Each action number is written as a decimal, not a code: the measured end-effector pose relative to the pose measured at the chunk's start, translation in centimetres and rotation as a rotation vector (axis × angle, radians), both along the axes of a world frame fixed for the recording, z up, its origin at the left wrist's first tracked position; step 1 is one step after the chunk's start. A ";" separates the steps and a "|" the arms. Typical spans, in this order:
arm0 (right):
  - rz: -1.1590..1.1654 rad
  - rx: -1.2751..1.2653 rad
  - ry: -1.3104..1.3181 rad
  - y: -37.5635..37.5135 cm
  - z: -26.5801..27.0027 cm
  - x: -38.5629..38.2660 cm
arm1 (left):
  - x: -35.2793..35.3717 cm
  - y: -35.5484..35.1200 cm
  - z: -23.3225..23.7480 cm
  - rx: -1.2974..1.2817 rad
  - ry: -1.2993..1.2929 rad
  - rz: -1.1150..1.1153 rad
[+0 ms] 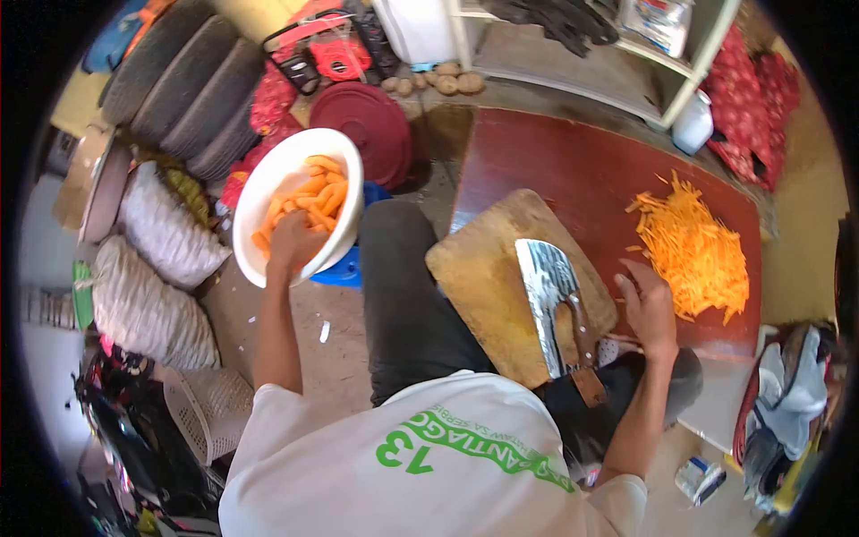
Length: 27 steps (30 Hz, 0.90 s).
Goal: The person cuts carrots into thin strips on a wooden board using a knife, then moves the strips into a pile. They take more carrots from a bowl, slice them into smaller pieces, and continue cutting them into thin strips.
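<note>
A white bowl [347,152] of peeled carrots [333,199] stands at the left, above something blue. My left hand [295,243] reaches into it, its fingers down among the carrots and partly hidden. My right hand [646,302] is empty, fingers apart, over the red table [555,152] beside a heap of shredded carrot [691,246]. Between my hands lies a wooden cutting board [483,268]. A broad cleaver [546,286] with a wooden handle rests on the board, its handle end overhanging the near edge.
Stacked tires [192,89], a dark red lid [362,134] and white sacks [148,304] surround the bowl. A white shelf [573,76] stands behind the table, with a red net sack [747,107] to its right. A white basket [210,403] is at lower left.
</note>
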State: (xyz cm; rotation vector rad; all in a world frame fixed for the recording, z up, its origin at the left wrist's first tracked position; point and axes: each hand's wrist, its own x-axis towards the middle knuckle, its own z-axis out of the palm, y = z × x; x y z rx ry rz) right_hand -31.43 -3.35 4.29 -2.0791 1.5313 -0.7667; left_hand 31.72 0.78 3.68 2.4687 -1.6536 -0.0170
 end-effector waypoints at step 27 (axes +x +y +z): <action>-0.054 0.044 0.239 15.2 1.0 5.4 | 3.2 1.8 -3.1 -0.391 0.007 -0.291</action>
